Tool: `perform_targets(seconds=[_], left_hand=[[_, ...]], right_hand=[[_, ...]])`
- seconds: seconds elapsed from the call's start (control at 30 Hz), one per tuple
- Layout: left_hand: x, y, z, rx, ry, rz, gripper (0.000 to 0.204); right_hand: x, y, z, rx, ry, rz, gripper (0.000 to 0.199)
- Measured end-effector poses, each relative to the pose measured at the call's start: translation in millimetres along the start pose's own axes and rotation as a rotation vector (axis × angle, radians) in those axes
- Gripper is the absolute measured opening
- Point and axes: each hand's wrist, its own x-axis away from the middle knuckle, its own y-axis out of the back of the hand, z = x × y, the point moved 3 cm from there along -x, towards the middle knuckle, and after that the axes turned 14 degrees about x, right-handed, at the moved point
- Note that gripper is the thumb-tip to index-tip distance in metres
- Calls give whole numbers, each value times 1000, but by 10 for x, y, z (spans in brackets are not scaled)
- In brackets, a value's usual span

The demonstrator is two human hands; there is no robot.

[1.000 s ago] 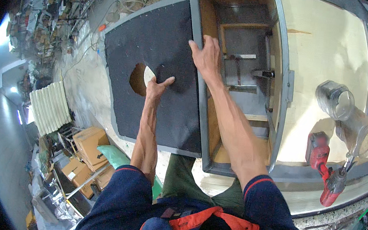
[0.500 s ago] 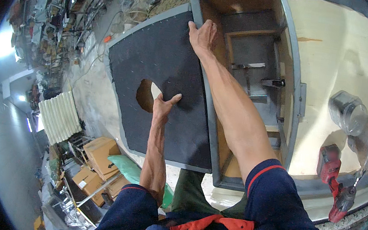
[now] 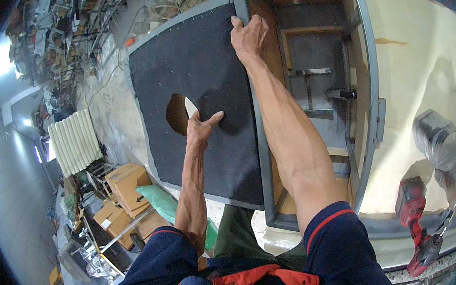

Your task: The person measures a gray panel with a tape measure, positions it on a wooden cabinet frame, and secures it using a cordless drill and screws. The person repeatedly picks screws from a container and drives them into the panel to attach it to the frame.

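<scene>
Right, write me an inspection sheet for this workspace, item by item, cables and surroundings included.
Surface: pale board with grey border, partly in shadow.
Work pieces: black-covered panel with a round hole; open wooden box with grey rim alongside.
Clutter: red cordless drill and clear jar at right.
Left hand: at the hole, beside a white sliver; whether held, unclear.
Right hand: on the box's rim.
Cables: thin cord on the floor, upper left.
Surroundings: cardboard boxes, green plastic sheet, ribbed white panel, heaped scrap.
</scene>
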Motion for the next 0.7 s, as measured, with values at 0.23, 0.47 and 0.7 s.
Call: perform_targets(seconds=[0.23, 0.47, 0.7], left_hand=[[-44, 6, 42, -11, 3, 87, 57], [-135, 27, 170, 51, -5, 88, 53], [-150, 25, 169, 61, -3, 102, 58]], right_hand=[[0, -58, -30, -22, 11, -19, 45], [-2, -67, -27, -60, 4, -21, 48], [39, -49, -15, -50, -23, -9, 48]])
